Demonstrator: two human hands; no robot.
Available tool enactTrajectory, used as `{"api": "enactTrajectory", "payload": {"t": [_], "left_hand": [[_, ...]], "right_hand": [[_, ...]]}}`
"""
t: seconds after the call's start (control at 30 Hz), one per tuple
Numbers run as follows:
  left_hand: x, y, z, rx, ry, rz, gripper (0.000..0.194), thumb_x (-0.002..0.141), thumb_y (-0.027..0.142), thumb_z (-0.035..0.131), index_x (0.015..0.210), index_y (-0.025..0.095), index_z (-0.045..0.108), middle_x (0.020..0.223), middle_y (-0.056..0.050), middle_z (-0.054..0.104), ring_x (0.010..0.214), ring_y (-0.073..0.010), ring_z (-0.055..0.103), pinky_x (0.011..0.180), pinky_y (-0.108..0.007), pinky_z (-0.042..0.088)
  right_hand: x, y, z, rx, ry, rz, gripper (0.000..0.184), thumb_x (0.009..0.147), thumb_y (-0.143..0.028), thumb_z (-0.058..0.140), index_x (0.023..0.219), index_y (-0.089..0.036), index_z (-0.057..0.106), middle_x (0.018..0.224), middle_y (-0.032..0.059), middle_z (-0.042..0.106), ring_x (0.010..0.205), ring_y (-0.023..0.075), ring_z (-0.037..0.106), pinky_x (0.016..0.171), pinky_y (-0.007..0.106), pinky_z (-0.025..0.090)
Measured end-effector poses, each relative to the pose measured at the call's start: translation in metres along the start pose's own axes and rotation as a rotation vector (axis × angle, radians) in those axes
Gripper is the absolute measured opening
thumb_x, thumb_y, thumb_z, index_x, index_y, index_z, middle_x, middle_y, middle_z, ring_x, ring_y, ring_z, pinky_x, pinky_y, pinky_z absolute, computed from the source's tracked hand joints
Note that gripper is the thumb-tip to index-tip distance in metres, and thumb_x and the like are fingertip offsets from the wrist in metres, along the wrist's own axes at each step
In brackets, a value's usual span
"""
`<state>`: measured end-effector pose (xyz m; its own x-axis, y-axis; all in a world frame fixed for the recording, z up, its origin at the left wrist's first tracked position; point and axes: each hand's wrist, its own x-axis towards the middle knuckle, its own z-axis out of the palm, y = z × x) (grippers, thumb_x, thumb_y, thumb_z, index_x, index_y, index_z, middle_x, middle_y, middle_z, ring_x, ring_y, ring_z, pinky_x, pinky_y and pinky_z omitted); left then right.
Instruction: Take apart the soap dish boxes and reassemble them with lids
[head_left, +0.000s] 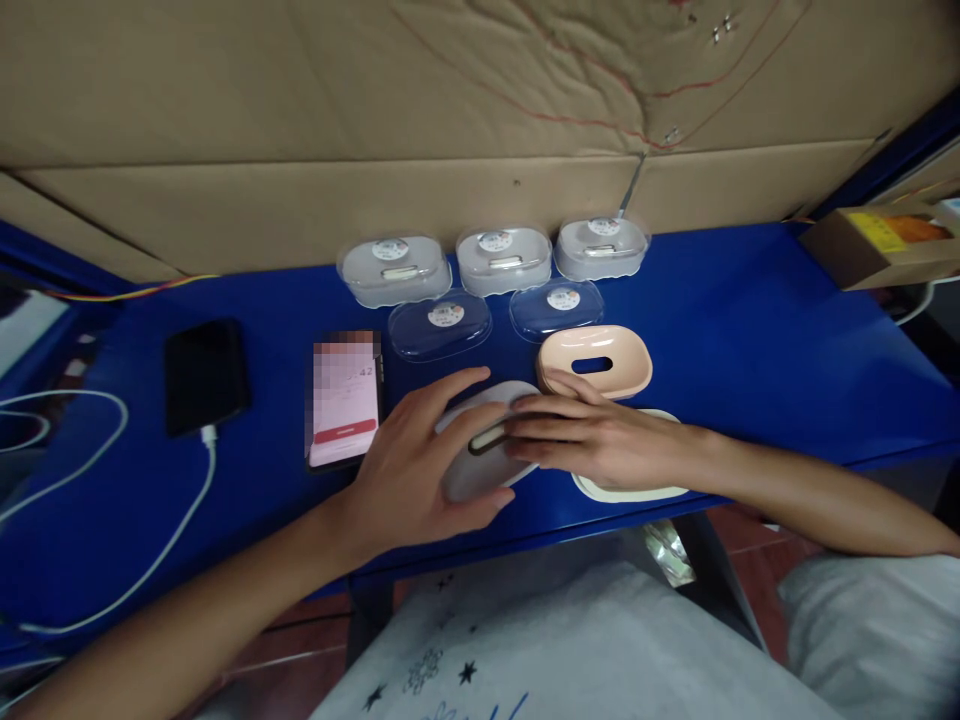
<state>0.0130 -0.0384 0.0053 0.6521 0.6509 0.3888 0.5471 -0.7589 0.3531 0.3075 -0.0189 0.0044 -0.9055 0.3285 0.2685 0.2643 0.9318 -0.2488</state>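
A grey oval soap box [469, 468] with a pale strip set in its top rests on the blue table. Around its left end is my left hand [405, 470], thumb on the near side and fingers spread over the far side and top. My right hand [592, 435] reaches in from the right, its outstretched fingers lying on the box's right part and hiding it. Beneath that hand and wrist a cream oval piece [611, 492] is partly covered. Just beyond stands a peach oval tray [634, 370] with a slot in its floor.
Three grey boxes under clear lids, the left [394, 285], middle [504, 275] and right [602, 260], line the back. Two loose clear lids, one left [439, 340] and one right [555, 318], lie before them. Leftward are a lit phone [345, 400], a black device [205, 375] and its white cable [202, 520].
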Motion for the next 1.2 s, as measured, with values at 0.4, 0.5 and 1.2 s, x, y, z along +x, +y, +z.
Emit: {"api": "enactTrajectory", "payload": {"t": [0.4,0.5,1.2], "left_hand": [[0.006,-0.006,0.012,-0.153,-0.007,-0.233,0.026,0.109,0.025,0.060,0.134,0.024,0.060,0.144,-0.012,0.067,0.136,-0.0267,0.068,0.114,-0.048,0.059],[0.006,-0.007,0.012,-0.153,-0.024,-0.230,0.027,0.110,0.028,0.058,0.136,0.024,0.060,0.141,-0.011,0.069,0.132,-0.0267,0.070,0.112,-0.049,0.059],[0.010,-0.029,0.004,0.147,-0.101,-0.405,0.057,0.108,0.056,0.053,0.156,0.025,0.055,0.170,-0.020,0.048,0.158,-0.0435,0.045,0.124,-0.070,0.037]], "right_hand": [[0.002,0.000,0.002,-0.064,-0.005,-0.008,0.038,0.111,-0.013,0.056,0.147,-0.015,0.068,0.153,0.0146,0.071,0.148,0.0246,0.062,0.123,0.048,0.049],[0.004,0.000,-0.001,-0.049,-0.006,0.010,0.036,0.112,-0.014,0.055,0.145,-0.015,0.069,0.152,0.0148,0.071,0.145,0.0236,0.064,0.122,0.046,0.050],[-0.002,-0.001,-0.002,-0.096,0.008,-0.061,0.032,0.110,-0.018,0.063,0.141,-0.019,0.071,0.146,0.0122,0.075,0.136,0.0237,0.068,0.111,0.042,0.050]]}}
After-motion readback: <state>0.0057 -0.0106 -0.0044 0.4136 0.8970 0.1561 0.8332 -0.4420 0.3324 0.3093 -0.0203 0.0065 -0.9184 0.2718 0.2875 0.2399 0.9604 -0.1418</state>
